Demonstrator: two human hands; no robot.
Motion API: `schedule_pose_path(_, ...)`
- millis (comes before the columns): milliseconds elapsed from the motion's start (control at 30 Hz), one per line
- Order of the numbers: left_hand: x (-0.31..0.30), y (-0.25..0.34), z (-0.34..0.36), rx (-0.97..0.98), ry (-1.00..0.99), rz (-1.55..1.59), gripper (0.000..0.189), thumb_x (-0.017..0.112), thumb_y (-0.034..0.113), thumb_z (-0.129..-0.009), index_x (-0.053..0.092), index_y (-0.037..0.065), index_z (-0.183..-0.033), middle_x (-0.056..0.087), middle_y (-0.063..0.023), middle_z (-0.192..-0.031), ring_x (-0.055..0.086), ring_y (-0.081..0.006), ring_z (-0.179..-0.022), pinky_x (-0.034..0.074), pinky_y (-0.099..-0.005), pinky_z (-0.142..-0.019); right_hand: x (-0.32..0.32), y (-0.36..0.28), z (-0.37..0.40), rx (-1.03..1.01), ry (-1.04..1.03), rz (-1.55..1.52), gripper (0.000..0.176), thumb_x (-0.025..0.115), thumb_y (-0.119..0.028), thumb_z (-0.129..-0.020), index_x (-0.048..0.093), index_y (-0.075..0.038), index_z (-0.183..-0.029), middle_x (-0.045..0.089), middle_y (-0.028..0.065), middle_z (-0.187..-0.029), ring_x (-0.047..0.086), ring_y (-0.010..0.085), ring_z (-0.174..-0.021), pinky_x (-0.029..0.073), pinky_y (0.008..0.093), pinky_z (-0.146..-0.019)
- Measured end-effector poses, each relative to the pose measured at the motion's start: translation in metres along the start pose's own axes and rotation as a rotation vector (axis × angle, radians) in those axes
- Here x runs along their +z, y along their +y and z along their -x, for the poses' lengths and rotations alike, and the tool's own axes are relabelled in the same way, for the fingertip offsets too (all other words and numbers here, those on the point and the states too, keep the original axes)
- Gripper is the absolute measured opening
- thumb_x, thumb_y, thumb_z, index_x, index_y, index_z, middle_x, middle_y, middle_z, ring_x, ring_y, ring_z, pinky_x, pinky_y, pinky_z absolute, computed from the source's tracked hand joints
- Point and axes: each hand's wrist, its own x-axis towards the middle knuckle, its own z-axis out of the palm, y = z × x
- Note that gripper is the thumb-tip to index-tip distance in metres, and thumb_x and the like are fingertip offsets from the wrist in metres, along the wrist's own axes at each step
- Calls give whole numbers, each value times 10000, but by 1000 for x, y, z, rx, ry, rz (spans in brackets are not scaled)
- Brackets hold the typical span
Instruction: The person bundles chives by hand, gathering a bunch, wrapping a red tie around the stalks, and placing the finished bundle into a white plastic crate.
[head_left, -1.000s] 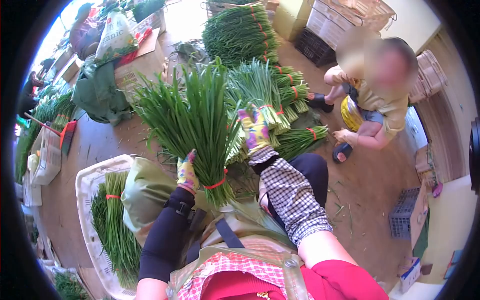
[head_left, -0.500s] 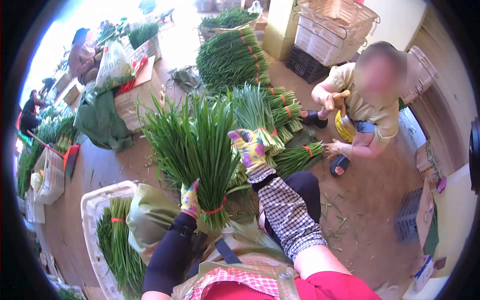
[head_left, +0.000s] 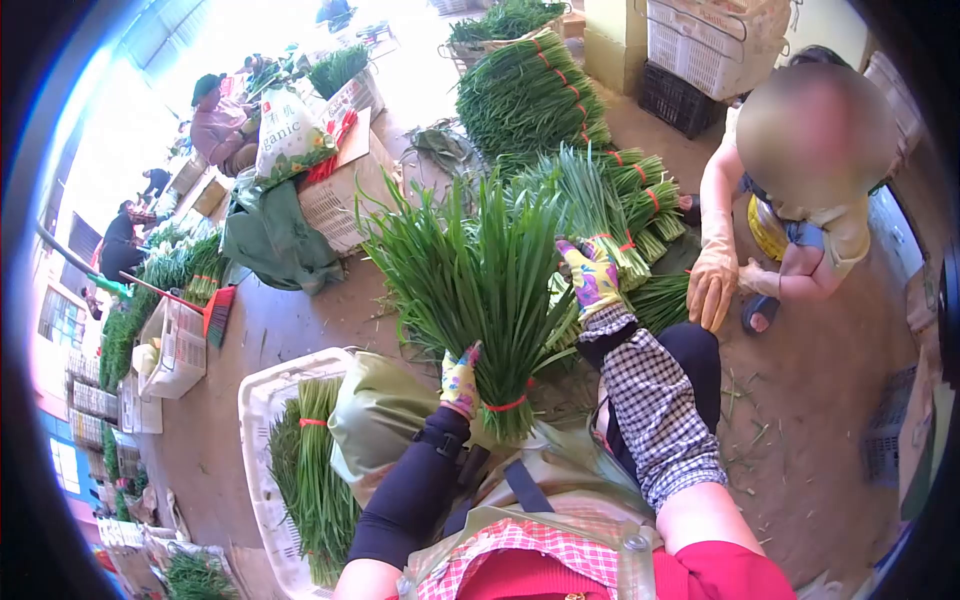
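A large bunch of long green stalks (head_left: pixel 480 290), tied near its base with a red band, stands upright over my lap. My left hand (head_left: pixel 461 380), in a flowered glove, is wrapped round its lower left side. My right hand (head_left: pixel 592 277), in a matching glove, is at the right edge of the leaves, its fingers partly apart with nothing visible in them. Just beyond it lie banded bunches (head_left: pixel 600 215) with pale stems.
A white crate (head_left: pixel 262 440) of banded bunches stands at my left. A co-worker's gloved hand (head_left: pixel 712 283) reaches near my right knee. Behind are a big stalk pile (head_left: pixel 525 100), a carton (head_left: pixel 350 200), stacked crates (head_left: pixel 710 50) and a red broom (head_left: pixel 218 316).
The view has shifted, so most things appear further right. The co-worker has leaned in and stretched a gloved hand toward my right knee. My left hand still holds the bunch.
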Motion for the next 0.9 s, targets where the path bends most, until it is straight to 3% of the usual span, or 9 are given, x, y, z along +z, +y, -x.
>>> schedule_pose_path(167,-4,0,-3,-13,-28,89,328,618,93,-812,523,82,-1125,601,-73,-1044,606,-237,-903,519,-404,-776,-3,2,-2,43,57,-60,213,637,-241,-832,648,-78,-968,637,-17,-791,498,42,-537,392,202,-468)
schedule_pose_path(200,-2,1,-3,-7,12,95,303,585,22,-817,544,68,-1114,611,-47,-1006,606,-195,-859,514,-333,-753,-3,0,-1,36,62,-99,187,624,-228,-840,649,-86,-959,632,-20,-771,501,48,-523,388,198,-460)
schedule_pose_path(367,5,7,2,-40,22,93,283,588,11,-817,552,72,-1091,619,-35,-974,609,-176,-827,520,-318,-723,-6,-7,0,116,71,-238,198,586,-205,-863,628,-104,-1028,646,17,-806,482,67,-495,370,205,-433)
schedule_pose_path(500,8,8,3,-15,2,97,269,588,-2,-816,559,73,-1073,620,-28,-962,606,-159,-819,518,-306,-715,-10,1,-5,108,63,-192,184,601,-288,-855,638,-114,-905,603,-22,-687,486,57,-499,389,198,-454)
schedule_pose_path(700,-8,-7,-10,32,-28,33,299,603,61,-818,537,64,-1109,611,-65,-1026,606,-227,-890,512,-379,-778,-13,-15,-3,-73,117,-87,176,578,-208,-876,637,-82,-982,518,-56,-588,418,31,-453,307,178,-407)
schedule_pose_path(767,-4,-1,-7,32,-12,30,304,606,59,-816,531,66,-1110,611,-71,-1027,605,-235,-895,513,-383,-780,-15,-38,8,-224,74,-126,171,588,-215,-868,646,-57,-895,549,-38,-614,442,24,-477,323,163,-434)
schedule_pose_path(833,-2,1,-6,40,-1,48,310,608,57,-815,525,70,-1114,611,-76,-1025,605,-241,-897,514,-388,-781,-32,-54,14,-272,-305,-79,152,594,-184,-856,639,-41,-884,576,-4,-666,481,45,-509,368,177,-462)
schedule_pose_path(867,-3,0,-7,48,1,66,314,608,56,-815,522,72,-1116,611,-77,-1024,606,-243,-897,515,-391,-781,-36,-59,13,-146,-667,-351,124,640,-143,-811,653,-25,-849,643,49,-790,572,89,-664,449,206,-572)
schedule_pose_path(900,-5,-2,-8,55,2,85,317,608,56,-815,518,75,-1119,611,-79,-1022,606,-245,-897,516,-395,-781,-44,-72,11,-130,-893,177,183,674,-158,-784,651,-20,-902,648,74,-885,587,99,-743,467,212,-637)
